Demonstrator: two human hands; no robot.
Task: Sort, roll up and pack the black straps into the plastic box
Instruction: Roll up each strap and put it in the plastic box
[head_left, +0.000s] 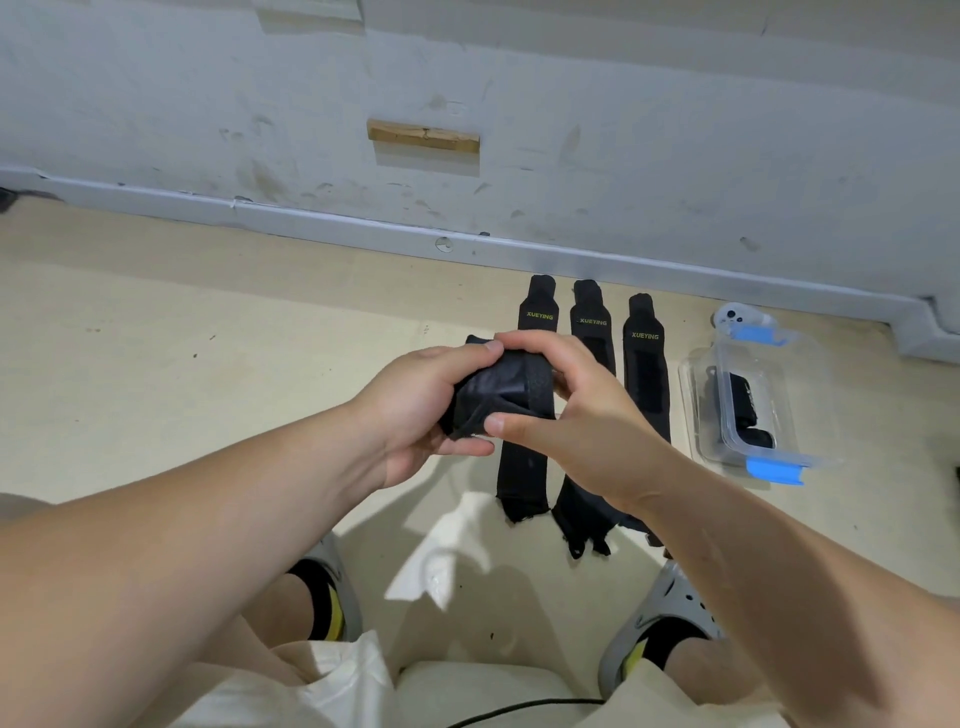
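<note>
A bunched, partly rolled black strap (501, 392) is held in the air between both hands. My left hand (421, 410) grips its left side, and my right hand (566, 415) pinches its right side with thumb and fingers. Below them, three black straps lie flat side by side on the floor: the left strap (522, 478), the middle strap (589, 322) and the right strap (647, 374), each with yellow lettering. A clear plastic box (748, 400) with blue latches stands open at the right, with rolled black straps inside.
A white controller-like device (735, 315) lies behind the box by the grey wall base (363, 228). My feet in grey clogs (660, 623) stand near the bottom. A black cable (519, 709) crosses the lower edge.
</note>
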